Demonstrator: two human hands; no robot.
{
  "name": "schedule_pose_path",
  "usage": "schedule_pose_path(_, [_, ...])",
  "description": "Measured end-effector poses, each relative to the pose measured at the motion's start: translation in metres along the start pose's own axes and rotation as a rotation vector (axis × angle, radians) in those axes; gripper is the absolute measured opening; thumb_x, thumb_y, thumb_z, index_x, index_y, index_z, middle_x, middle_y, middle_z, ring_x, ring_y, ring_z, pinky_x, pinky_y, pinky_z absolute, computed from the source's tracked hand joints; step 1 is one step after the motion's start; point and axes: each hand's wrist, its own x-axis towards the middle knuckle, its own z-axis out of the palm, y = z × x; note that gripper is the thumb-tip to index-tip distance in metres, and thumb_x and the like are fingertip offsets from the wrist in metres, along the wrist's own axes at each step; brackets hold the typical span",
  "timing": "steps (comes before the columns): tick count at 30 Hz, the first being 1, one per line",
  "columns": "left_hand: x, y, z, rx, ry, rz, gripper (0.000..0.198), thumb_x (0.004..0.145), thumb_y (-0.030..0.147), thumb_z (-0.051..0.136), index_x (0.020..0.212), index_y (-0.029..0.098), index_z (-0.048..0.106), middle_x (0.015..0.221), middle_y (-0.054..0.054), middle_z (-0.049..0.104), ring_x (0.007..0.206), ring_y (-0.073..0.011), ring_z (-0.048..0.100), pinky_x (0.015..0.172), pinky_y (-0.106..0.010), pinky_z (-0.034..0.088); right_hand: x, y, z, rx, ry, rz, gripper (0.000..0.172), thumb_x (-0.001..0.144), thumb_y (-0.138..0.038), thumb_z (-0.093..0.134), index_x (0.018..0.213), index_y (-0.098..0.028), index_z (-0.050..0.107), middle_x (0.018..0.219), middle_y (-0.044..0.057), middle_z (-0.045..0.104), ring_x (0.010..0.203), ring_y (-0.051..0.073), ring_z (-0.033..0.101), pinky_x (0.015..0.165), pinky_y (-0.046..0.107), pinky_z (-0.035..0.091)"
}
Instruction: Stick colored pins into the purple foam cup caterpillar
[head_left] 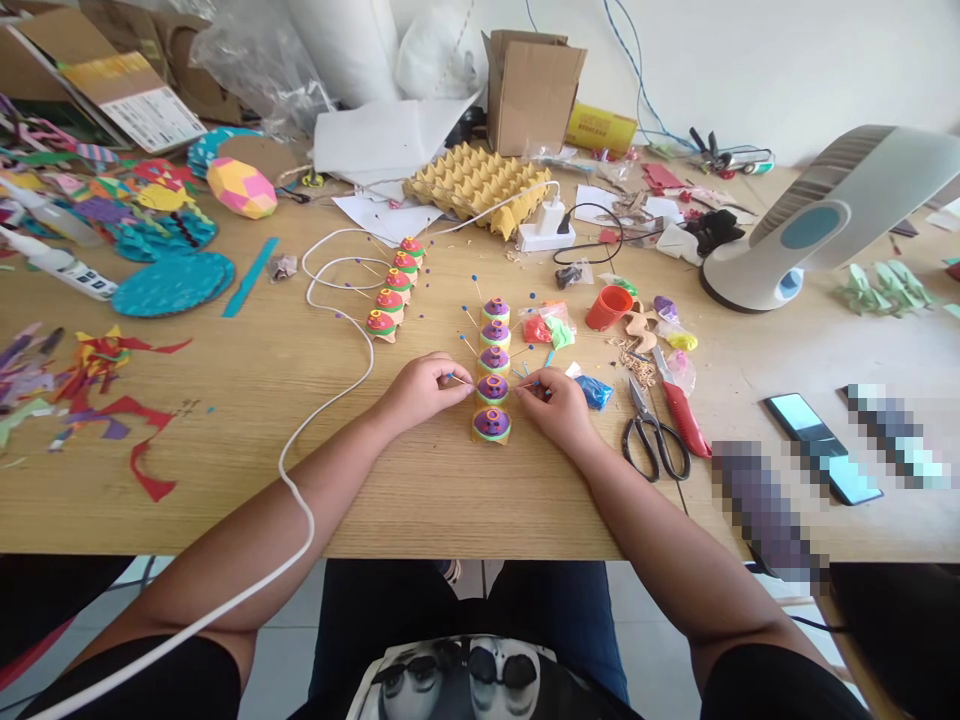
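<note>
A row of egg-carton cups (493, 423) topped with purple clay stands upright on the table in front of me, with blue-tipped sticks poking out of its farther cups. At its left side my left hand (435, 388) pinches a thin stick with a blue tip, the stick's other end at the second-nearest cup. On the right side of that cup, my right hand (553, 402) is closed around another thin stick, which points at the cup. A second row of cups (390, 300), topped with red and green clay, sits farther back to the left.
Scissors (654, 440), a red-handled knife (686, 415), an orange cup (608, 307) and clay packets lie to the right. A white fan (817, 220) and a phone (823, 447) are beyond them. A white cable (300, 500) crosses my left arm. Behind is a yellow egg tray (480, 185).
</note>
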Motion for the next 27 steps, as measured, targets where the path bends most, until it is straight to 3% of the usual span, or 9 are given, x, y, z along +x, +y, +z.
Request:
schedule_pose_path(8, [0.0002,-0.0029,0.001,0.005,0.003,0.012,0.017,0.081,0.034,0.07,0.084,0.019,0.076,0.075,0.0,0.057,0.065,-0.0111,0.047,0.062,-0.026,0.037,0.0001,-0.0029,-0.0013,0.014,-0.009,0.026,0.01,0.08,-0.026,0.066,0.078,-0.018,0.072,0.071,0.001,0.062,0.06,0.012,0.049,0.058,0.027,0.039])
schedule_pose_path(16, [-0.0006,-0.0036,0.0004,-0.041,0.008,-0.012,0.023,0.078,0.039,0.074,0.09,0.02,0.077,0.082,-0.001,0.063,0.068,-0.012,0.049,0.065,-0.026,0.039,-0.0013,-0.0024,-0.0029,0.006,-0.024,0.038,0.016,0.08,-0.029,0.068,0.09,-0.019,0.074,0.072,0.0,0.06,0.06,0.012,0.05,0.057,0.026,0.04])
schedule_pose_path(27, [-0.0011,-0.0017,-0.0069,-0.044,-0.049,0.006,0.026,0.076,0.036,0.077,0.097,0.021,0.074,0.084,0.0,0.058,0.076,-0.0143,0.049,0.07,-0.027,0.039,-0.002,-0.0008,-0.0037,0.018,-0.038,0.006,0.019,0.079,-0.031,0.07,0.094,-0.018,0.074,0.074,0.0,0.059,0.062,0.013,0.051,0.059,0.027,0.041])
